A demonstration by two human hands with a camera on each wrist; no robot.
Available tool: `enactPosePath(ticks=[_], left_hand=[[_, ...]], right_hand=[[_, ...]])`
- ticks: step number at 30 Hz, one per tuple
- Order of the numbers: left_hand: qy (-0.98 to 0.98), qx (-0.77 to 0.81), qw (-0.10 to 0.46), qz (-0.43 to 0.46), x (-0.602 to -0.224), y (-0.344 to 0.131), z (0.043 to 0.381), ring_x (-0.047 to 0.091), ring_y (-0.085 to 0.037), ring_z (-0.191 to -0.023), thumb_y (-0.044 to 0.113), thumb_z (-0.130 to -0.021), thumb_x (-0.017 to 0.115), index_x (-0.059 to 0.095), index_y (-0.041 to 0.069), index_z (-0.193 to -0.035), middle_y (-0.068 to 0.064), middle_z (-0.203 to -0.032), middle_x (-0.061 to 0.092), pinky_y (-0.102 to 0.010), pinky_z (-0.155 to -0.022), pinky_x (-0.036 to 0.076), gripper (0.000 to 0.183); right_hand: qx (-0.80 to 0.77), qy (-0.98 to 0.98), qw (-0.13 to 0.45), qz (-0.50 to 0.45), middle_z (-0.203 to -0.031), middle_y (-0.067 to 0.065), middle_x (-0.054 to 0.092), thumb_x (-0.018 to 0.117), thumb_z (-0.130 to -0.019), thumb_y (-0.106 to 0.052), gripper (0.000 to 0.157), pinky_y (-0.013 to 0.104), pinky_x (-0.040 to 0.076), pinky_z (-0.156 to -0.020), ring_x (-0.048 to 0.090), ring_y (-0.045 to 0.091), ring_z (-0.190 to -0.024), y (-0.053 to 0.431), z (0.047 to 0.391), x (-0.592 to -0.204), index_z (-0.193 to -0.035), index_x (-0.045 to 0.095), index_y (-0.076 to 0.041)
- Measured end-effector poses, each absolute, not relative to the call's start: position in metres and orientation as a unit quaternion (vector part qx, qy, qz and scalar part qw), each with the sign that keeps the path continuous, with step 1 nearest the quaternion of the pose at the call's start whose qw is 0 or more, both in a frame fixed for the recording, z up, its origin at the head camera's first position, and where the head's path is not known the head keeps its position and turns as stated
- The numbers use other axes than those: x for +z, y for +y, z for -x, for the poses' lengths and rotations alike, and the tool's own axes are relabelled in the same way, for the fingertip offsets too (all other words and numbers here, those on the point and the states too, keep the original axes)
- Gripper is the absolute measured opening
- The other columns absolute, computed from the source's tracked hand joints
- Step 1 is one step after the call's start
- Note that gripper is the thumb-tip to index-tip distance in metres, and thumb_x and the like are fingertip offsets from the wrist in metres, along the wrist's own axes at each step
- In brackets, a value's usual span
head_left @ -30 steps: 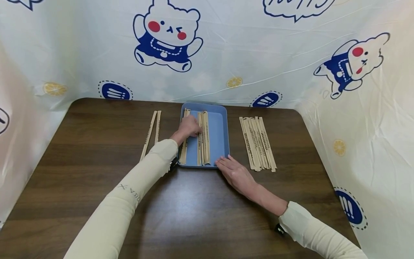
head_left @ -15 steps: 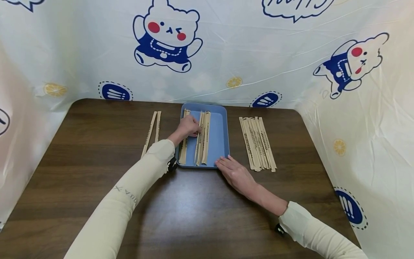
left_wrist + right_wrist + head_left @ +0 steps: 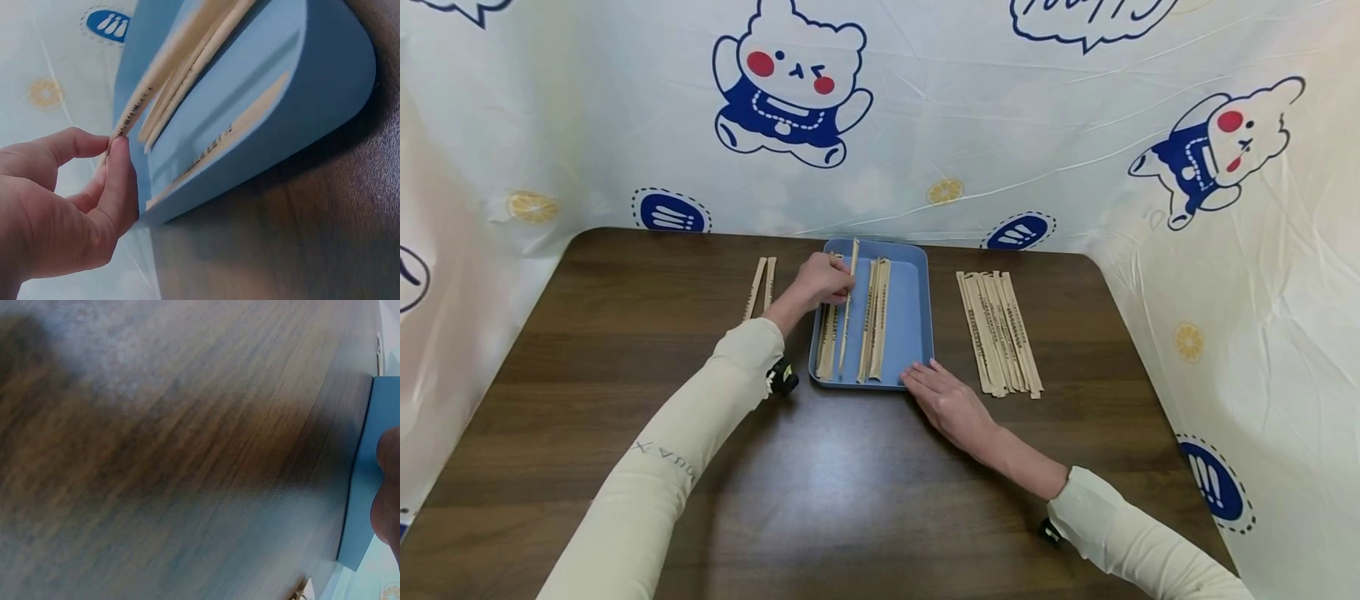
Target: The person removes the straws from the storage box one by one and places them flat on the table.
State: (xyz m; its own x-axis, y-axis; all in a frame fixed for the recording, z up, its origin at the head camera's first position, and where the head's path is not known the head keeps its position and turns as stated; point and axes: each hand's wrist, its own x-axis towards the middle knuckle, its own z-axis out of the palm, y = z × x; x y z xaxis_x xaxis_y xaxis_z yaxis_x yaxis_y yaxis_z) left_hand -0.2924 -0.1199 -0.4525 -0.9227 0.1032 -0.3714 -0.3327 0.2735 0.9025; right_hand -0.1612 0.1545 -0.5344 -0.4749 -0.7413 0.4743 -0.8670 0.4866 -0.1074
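Note:
My left hand (image 3: pixel 824 278) pinches a slim tan paper-wrapped stick (image 3: pixel 848 312) between thumb and fingertips, over the blue tray (image 3: pixel 912 325). The stick tilts, its far end raised near the tray's back rim. Dark print shows on its wrapper in the left wrist view, where the left hand (image 3: pixel 75 194) grips it near one end. Beneath, one group of wrapped sticks (image 3: pixel 827 346) lies along the tray's left wall and another group (image 3: pixel 875 321) near its middle. My right hand (image 3: pixel 951 408) rests with extended fingers on the tray's front right corner.
Two more wrapped sticks (image 3: pixel 769 287) lie on the wooden table (image 3: pixel 820 492) left of the tray, partly hidden by the left arm. A side-by-side row of several wrapped sticks (image 3: pixel 997 333) lies to the right. A printed curtain (image 3: pixel 940 108) hangs behind the table.
My left hand has drawn one wrapped stick away from the middle group, lifting it and moving left and slightly back. The right hand has stayed on the tray corner.

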Motion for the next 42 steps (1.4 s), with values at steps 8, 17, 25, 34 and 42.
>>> enactPosePath(ticks=[8,17,25,34,42], left_hand=[[0.772,0.603,0.182,0.084,-0.446,-0.146,0.292,0.058,-0.014,-0.066,0.004,-0.096,0.058,0.061,-0.003,-0.102,-0.01,-0.086,0.058,-0.035,-0.078,0.06,0.011],[0.789,0.575,0.186,0.112,-0.448,-0.182,0.286,0.061,-0.018,-0.083,0.009,-0.099,0.057,0.054,-0.007,-0.128,-0.016,-0.11,0.056,-0.042,-0.096,0.053,0.032],[0.813,0.541,0.184,0.109,-0.457,-0.208,0.274,0.064,-0.015,-0.082,0.005,-0.097,0.054,0.052,-0.01,-0.13,-0.024,-0.136,0.047,-0.034,-0.085,0.059,0.037],[0.82,0.528,0.176,0.132,-0.466,-0.234,0.266,0.065,-0.016,-0.08,0.003,-0.097,0.056,0.053,-0.012,-0.126,-0.02,-0.111,0.055,-0.031,-0.08,0.06,0.033],[0.827,0.517,0.171,0.139,-0.475,-0.247,0.265,0.067,-0.015,-0.074,0.002,-0.095,0.058,0.055,-0.013,-0.124,-0.022,-0.11,0.056,-0.027,-0.071,0.06,0.032]], right_hand=[[0.167,-0.838,0.192,-0.482,-0.124,0.018,0.067,0.044,-0.108,-0.012,0.033,0.047,0.042,-0.108,0.06,0.029,-0.121,0.156,0.162,-0.536,-0.125,0.067,0.004],[0.172,-0.837,0.193,-0.482,-0.124,0.018,0.067,0.054,-0.103,-0.007,0.028,0.048,0.043,-0.107,0.06,0.029,-0.121,0.155,0.163,-0.536,-0.125,0.067,0.004],[0.173,-0.837,0.19,-0.483,-0.123,0.019,0.067,0.066,-0.093,0.0,0.032,0.048,0.043,-0.107,0.06,0.03,-0.121,0.154,0.162,-0.534,-0.125,0.067,0.004],[0.17,-0.836,0.193,-0.485,-0.123,0.019,0.067,0.052,-0.104,-0.008,0.029,0.049,0.044,-0.106,0.061,0.03,-0.12,0.155,0.161,-0.534,-0.125,0.066,0.005],[0.172,-0.84,0.181,-0.481,-0.124,0.018,0.067,0.065,-0.094,-0.001,0.032,0.048,0.043,-0.107,0.06,0.03,-0.121,0.154,0.159,-0.533,-0.125,0.066,0.005]])
